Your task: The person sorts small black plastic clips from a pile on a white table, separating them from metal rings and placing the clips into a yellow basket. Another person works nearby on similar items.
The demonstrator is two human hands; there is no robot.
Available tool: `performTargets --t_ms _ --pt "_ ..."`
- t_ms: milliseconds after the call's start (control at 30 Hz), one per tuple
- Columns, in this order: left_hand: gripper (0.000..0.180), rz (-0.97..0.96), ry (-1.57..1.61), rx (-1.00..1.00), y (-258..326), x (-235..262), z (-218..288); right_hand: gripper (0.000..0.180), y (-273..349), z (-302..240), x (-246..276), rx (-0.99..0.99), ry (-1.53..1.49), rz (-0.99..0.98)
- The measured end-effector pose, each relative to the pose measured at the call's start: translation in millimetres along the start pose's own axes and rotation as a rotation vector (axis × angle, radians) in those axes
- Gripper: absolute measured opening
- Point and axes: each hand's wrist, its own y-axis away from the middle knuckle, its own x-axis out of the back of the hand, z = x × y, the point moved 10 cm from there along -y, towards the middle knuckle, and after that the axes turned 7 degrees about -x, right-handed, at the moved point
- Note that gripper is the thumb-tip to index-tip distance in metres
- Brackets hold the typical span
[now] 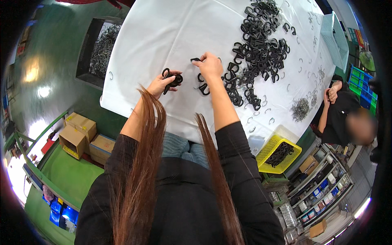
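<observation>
My left hand (156, 86) is closed around several black plastic hooks (174, 81), whose curved ends stick out past the fingers. My right hand (210, 66), a little farther out over the table, pinches one black hook (196, 60) between thumb and fingers. Just below that hand, a few loose black hooks (203, 89) lie on the white tabletop (163, 36). To the right spreads a large heap of similar black hooks (261, 51), its near end reaching close to my right forearm.
Small metal clips (300, 109) are piled and scattered toward the right edge. A yellow basket (265, 157) holds black pieces; a pale blue basket (331, 36) stands far right. Another person's hands (332, 94) are at that side. A dark bin (92, 73) with metal pieces sits left.
</observation>
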Motion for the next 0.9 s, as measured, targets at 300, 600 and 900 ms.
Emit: performTargets --t_ms 300,600,900 --pt "0.036 -0.014 0.068 -0.024 -4.0 -0.4 1.1 0.029 -1.7 120.7 62.7 -0.117 -0.628 -0.315" --pt "0.034 -0.044 0.052 -0.001 -9.4 -20.3 0.0 0.042 -0.8 103.6 67.8 0.005 0.139 0.132" --pt "0.033 -0.012 0.055 -0.031 -0.1 -18.6 2.9 0.045 -17.6 96.1 78.5 -0.004 0.075 -0.052"
